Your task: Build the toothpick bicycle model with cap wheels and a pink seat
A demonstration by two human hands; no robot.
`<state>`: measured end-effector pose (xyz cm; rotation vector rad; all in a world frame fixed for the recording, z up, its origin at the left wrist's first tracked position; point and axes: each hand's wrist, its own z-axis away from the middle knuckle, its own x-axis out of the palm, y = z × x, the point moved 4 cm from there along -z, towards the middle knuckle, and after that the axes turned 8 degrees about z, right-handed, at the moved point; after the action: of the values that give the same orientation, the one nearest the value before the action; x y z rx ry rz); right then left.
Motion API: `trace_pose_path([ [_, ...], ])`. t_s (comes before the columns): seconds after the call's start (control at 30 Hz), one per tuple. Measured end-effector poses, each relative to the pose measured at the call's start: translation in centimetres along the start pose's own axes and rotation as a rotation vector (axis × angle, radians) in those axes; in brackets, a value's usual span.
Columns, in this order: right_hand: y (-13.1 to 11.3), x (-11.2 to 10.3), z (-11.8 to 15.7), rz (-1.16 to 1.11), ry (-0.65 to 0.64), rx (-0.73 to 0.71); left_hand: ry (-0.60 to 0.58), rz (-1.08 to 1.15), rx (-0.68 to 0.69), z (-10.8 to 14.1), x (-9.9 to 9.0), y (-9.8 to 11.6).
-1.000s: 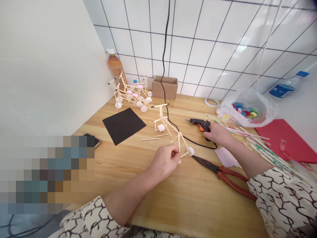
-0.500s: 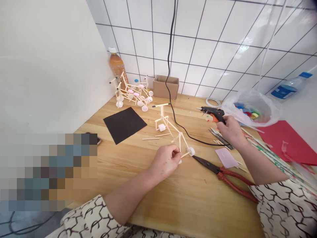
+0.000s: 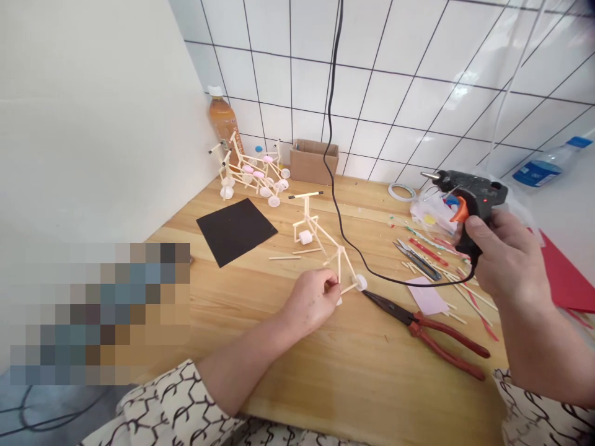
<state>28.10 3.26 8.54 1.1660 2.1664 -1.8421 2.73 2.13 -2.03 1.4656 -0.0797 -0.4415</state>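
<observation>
My left hand [image 3: 309,302] pinches the lower end of a model built from thin wooden sticks [image 3: 320,238], close to its white bottle-cap wheel [image 3: 361,283]. The model rests on the wooden tabletop [image 3: 353,396], with a white cylinder [image 3: 305,237] fixed inside its frame. My right hand [image 3: 509,257] grips a black hot glue gun [image 3: 471,190] with an orange trigger, holding it up in the air at the right. Its black cord [image 3: 395,274] curves across the table. Red-handled needle-nose pliers [image 3: 418,328] lie just right of the wheel.
Two similar stick models [image 3: 248,173] stand at the back left, near an orange-filled bottle [image 3: 223,121] and a cardboard box [image 3: 311,162]. A black square sheet [image 3: 236,231] lies left. Scissors [image 3: 417,260], sticks, pink paper [image 3: 426,295], tape [image 3: 401,192] and a plastic bag [image 3: 437,210] lie right.
My right hand has lifted the glue gun off the table and carried it up and to the right. Scissors and sticks it covered now show. My left hand and the model stay in place.
</observation>
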Motion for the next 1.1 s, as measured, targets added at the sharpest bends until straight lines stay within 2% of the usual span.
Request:
trace_pose_path([
  [0.1,-0.4,0.4,0.0,-0.251,-0.085,0.0,0.0,-0.023,0.022,0.0,0.0,-0.1],
  [0.23,-1.1,0.4,0.3,-0.339,-0.127,-0.043,-0.003,-0.022,0.024,-0.1,0.0,0.0],
  [0.33,-1.2,0.6,0.7,-0.312,-0.151,-0.056,-0.003,-0.021,0.016,0.0,0.0,0.2],
  [0.43,-0.8,0.8,0.9,-0.278,-0.115,-0.059,-0.005,-0.008,0.001,0.1,0.0,0.2],
  [0.63,0.3,0.5,1.6,-0.077,-0.074,-0.007,-0.003,0.015,-0.007,0.0,0.0,0.0],
  [0.83,0.5,0.4,2.4,-0.065,-0.072,0.024,0.0,0.0,-0.016,0.0,0.0,0.0],
  [0.93,0.4,0.7,2.9,-0.052,-0.096,-0.018,-0.001,-0.001,-0.015,0.0,0.1,0.0],
  [1.1,1.0,1.1,4.2,0.115,-0.192,-0.079,-0.002,-0.016,-0.025,0.0,0.0,0.0],
])
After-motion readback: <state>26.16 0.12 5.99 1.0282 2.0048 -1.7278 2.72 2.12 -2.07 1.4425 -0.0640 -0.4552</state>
